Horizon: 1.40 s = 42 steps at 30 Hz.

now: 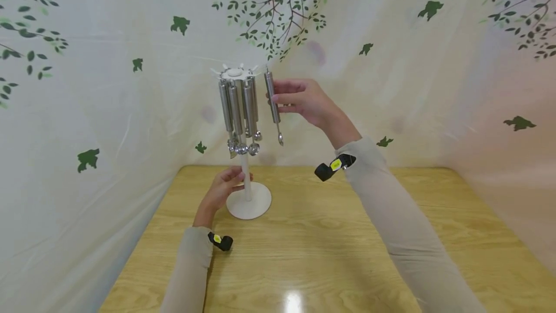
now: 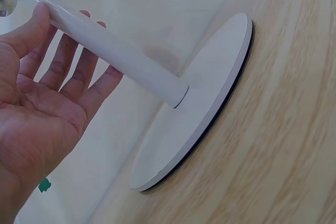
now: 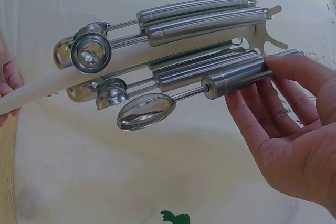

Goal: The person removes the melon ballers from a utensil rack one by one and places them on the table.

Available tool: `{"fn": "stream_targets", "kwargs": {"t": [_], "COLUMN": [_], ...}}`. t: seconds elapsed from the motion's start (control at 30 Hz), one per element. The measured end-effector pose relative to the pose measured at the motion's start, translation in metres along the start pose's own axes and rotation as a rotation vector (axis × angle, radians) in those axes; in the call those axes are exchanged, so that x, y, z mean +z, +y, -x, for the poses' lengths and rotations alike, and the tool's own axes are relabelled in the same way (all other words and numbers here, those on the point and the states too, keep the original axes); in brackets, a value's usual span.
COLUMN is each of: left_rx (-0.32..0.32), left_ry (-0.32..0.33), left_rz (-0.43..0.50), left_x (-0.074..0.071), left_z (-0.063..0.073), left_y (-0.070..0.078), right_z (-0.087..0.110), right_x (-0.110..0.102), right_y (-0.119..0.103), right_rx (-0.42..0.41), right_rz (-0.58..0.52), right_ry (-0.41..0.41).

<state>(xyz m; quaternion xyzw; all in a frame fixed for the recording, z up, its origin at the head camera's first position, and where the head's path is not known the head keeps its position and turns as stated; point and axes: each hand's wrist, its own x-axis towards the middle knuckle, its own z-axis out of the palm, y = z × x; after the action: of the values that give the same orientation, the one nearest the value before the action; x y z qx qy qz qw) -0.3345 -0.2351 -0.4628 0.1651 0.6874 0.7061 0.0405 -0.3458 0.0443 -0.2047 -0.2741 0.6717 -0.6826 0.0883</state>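
Right hand (image 3: 299,156) pinches a spoon (image 3: 232,81) beside the white stand (image 1: 259,203) the left hand (image 1: 220,189) holds.

No legible words, numbers or signs, the yellow patches (image 1: 336,164) on both wrist cameras (image 1: 323,172) unreadably small

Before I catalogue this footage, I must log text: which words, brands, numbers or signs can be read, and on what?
None can be read.
Left yellow wrist patch, right yellow wrist patch: any print too small to read.
On the white stand and held utensil, no lettering shows.
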Motion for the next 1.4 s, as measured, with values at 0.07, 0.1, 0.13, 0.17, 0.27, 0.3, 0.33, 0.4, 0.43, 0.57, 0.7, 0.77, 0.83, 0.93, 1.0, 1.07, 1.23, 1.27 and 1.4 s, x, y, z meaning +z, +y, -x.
{"fn": "stream_targets", "kwargs": {"t": [0.07,0.1,0.13,0.17,0.27,0.3,0.33,0.4,0.43,0.57,0.7,0.77,0.83,0.93,1.0,1.07,1.23,1.27,1.4], "left_rx": [0.001,0.000,-0.001,-0.002,-0.006,-0.008,-0.010,-0.015,-0.020,-0.051,-0.080,-0.095,-0.107,-0.121,-0.123,-0.130,-0.143,-0.146,-0.161], "left_ry": [-0.006,-0.007,-0.007,-0.007,-0.013,-0.016,-0.021,-0.032,-0.037,-0.056,-0.075,-0.078,-0.077,-0.069,-0.069,-0.063,-0.052,-0.048,-0.042], "left_rz": [0.000,0.003,0.005,0.006,0.000,-0.005,-0.011,-0.021,-0.022,-0.023,0.002,0.018,0.024,0.023,0.026,0.035,0.037,0.036,0.036], "left_x": [0.000,0.000,0.001,0.001,-0.001,-0.001,-0.002,-0.004,-0.006,-0.010,-0.010,-0.009,-0.008,-0.006,-0.006,-0.006,-0.009,-0.009,-0.008], "left_z": [0.000,0.000,-0.001,-0.001,-0.001,-0.001,0.000,0.000,0.001,0.001,0.001,0.002,0.002,0.002,0.002,0.002,0.002,0.002,0.001], "left_y": [0.000,0.000,0.000,0.000,0.000,0.001,0.001,0.001,0.002,0.003,0.004,0.004,0.004,0.005,0.005,0.004,0.002,0.002,0.000], "right_z": [0.004,0.006,0.008,0.010,0.017,0.020,0.024,0.032,0.035,0.049,0.063,0.070,0.076,0.084,0.090,0.096,0.105,0.106,0.108], "right_x": [-0.004,-0.006,-0.008,-0.010,-0.017,-0.019,-0.021,-0.025,-0.026,-0.034,-0.044,-0.048,-0.052,-0.058,-0.061,-0.063,-0.060,-0.060,-0.060], "right_y": [0.003,0.006,0.009,0.012,0.025,0.030,0.034,0.042,0.046,0.060,0.079,0.090,0.101,0.120,0.133,0.146,0.174,0.179,0.197], "right_rx": [-0.006,-0.007,-0.004,0.000,0.018,0.028,0.035,0.053,0.062,0.102,0.153,0.181,0.205,0.242,0.259,0.279,0.324,0.331,0.339], "right_rz": [-0.009,-0.010,-0.017,-0.021,-0.038,-0.045,-0.050,-0.060,-0.063,-0.061,-0.025,-0.014,-0.008,-0.003,-0.009,-0.023,-0.050,-0.052,-0.067], "right_ry": [0.007,0.008,0.014,0.019,0.037,0.045,0.050,0.052,0.053,0.058,0.078,0.093,0.102,0.102,0.096,0.096,0.125,0.134,0.165]}}
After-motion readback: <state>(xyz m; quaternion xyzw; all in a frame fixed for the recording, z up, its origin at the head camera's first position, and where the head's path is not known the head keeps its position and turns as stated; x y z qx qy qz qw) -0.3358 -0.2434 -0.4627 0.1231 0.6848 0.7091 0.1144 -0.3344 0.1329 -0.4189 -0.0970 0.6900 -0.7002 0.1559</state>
